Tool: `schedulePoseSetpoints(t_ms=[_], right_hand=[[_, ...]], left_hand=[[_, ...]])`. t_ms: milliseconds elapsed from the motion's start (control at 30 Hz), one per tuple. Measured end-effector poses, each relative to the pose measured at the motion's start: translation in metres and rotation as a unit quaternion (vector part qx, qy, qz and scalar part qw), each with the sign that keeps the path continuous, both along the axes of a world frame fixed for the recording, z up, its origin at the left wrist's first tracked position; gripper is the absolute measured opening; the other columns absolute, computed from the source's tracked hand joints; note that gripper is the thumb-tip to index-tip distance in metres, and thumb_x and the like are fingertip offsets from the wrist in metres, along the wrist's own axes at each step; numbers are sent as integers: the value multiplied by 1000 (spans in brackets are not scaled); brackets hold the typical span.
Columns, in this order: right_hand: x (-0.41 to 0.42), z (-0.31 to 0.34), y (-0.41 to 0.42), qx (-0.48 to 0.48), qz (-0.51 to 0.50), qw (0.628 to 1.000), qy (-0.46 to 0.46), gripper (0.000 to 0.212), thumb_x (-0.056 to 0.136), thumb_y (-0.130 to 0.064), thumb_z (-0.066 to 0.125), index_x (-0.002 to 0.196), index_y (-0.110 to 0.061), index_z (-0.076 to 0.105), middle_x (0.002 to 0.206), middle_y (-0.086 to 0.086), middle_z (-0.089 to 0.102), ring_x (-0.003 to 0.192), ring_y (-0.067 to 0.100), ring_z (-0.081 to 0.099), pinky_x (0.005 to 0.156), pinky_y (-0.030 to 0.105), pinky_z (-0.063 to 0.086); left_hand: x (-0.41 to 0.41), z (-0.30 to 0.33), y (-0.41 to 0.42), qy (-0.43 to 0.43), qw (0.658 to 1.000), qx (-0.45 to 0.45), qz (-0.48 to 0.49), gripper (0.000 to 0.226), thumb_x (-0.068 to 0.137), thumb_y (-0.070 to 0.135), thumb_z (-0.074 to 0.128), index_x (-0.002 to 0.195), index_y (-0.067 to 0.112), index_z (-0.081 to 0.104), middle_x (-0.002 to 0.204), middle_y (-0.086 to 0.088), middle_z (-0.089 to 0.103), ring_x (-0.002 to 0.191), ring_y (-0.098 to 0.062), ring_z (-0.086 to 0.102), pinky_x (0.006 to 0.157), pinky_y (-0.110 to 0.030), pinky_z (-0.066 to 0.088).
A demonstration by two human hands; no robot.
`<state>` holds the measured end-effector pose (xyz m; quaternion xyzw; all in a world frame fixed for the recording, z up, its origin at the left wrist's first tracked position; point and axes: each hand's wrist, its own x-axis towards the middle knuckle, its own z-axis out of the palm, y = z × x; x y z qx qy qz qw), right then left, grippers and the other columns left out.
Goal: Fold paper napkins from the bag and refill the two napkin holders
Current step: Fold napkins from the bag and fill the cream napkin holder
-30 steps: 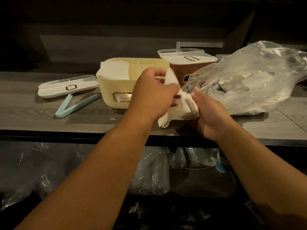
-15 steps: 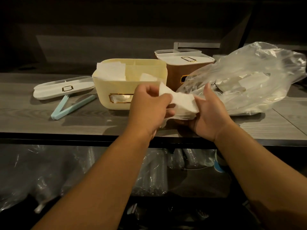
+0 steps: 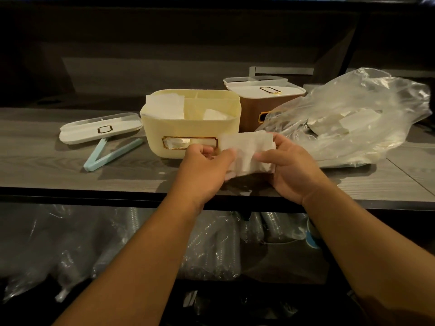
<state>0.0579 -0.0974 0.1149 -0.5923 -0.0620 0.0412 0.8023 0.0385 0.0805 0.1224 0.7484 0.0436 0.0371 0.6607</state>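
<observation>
Looking down at a grey wood-grain desk [image 3: 47, 170] with a dark edge, dim room, dark panelled wall behind. Sitting mid-desk: cream napkin holder [image 3: 191, 130], lid off, white folded napkins [image 3: 164, 105] standing in its left compartment and a few lower in the right. Lying flat to its left: the white lid [image 3: 100, 128], with a pale blue clip [image 3: 110, 154] just beside it. Standing behind on the right: brown napkin holder [image 3: 263, 107] with its white lid on. Slumping on the right, partly covering the brown holder: clear plastic bag [image 3: 353, 118] with more napkins inside. Holding one white napkin [image 3: 246, 151] just above the desk front, in front of the cream holder: left hand [image 3: 207, 165] pinching its left edge, right hand [image 3: 292, 165] pinching the right, both grips closed on the paper. Showing below the desk: a shelf with plastic-wrapped cup stacks [image 3: 211, 250].
</observation>
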Motion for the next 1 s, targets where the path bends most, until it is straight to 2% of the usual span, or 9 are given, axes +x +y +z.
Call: schedulePoseSetpoints(t_ms=[100, 167, 267, 367, 433, 600, 767, 900, 1000], right_hand=[[-3, 1, 2, -26, 19, 997, -77, 41, 70, 8, 69, 105, -11, 61, 99, 7, 69, 95, 22, 67, 80, 34, 59], [-5, 2, 2, -25, 22, 995, -90, 36, 74, 13, 67, 100, -11, 60, 95, 7, 66, 93, 22, 64, 83, 35, 59], [-9, 3, 1, -52, 31, 995, -80, 35, 74, 13, 68, 98, -11, 60, 98, 11, 64, 95, 26, 62, 86, 41, 56], [-11, 2, 4, -100, 32, 992, -72, 39, 75, 16, 68, 102, -12, 61, 101, 12, 64, 91, 25, 63, 75, 35, 59], [-11, 2, 7, -117, 11, 991, -70, 44, 80, 19, 64, 112, -12, 61, 108, 15, 66, 96, 27, 64, 82, 40, 59], [-6, -4, 7, -151, -24, 986, -70, 48, 82, 12, 68, 118, -20, 65, 116, 12, 68, 110, 31, 66, 90, 51, 58], [-10, -3, 8, -171, -40, 980, -93, 47, 88, 10, 64, 119, -24, 64, 113, 4, 67, 106, 29, 66, 88, 48, 59], [-14, -2, 8, -189, -31, 974, -118, 50, 89, 8, 64, 125, -27, 59, 118, -2, 63, 108, 21, 66, 80, 36, 61], [-11, -2, 9, -192, -48, 974, -110, 55, 87, 9, 66, 129, -25, 56, 117, -3, 66, 106, 16, 67, 82, 38, 62]], left_hand=[[-4, 3, 11, -21, 999, 11, -34, 52, 83, 46, 74, 123, 27, 46, 110, 7, 67, 95, -9, 68, 77, -28, 57], [-5, 5, 20, -42, 998, 20, -50, 49, 87, 39, 74, 123, 28, 43, 105, 9, 69, 91, -5, 69, 72, -23, 53], [-4, 4, 29, -51, 994, 22, -98, 47, 87, 29, 75, 123, 29, 45, 109, 6, 70, 99, -11, 70, 83, -32, 59], [-4, -4, 31, -80, 987, 82, -114, 42, 90, 21, 73, 123, 33, 50, 118, 4, 64, 105, -14, 66, 89, -40, 59], [-5, -11, 30, -103, 984, 99, -108, 40, 92, 20, 71, 122, 37, 51, 119, 4, 63, 105, -14, 64, 92, -41, 57], [-5, -17, 26, -141, 977, 130, -88, 34, 97, 15, 62, 119, 37, 50, 116, 10, 56, 103, -8, 58, 74, -14, 48], [-4, -7, 18, -146, 975, 140, -87, 38, 99, 6, 50, 121, 36, 48, 116, 11, 53, 96, -7, 55, 59, -7, 46], [-2, -4, 11, -148, 976, 118, -103, 46, 94, -2, 53, 124, 32, 43, 121, 6, 50, 101, -10, 54, 61, -5, 48], [-3, -11, 8, -158, 978, 104, -87, 49, 91, -1, 59, 124, 30, 41, 123, 3, 47, 108, -12, 52, 70, -2, 48]])
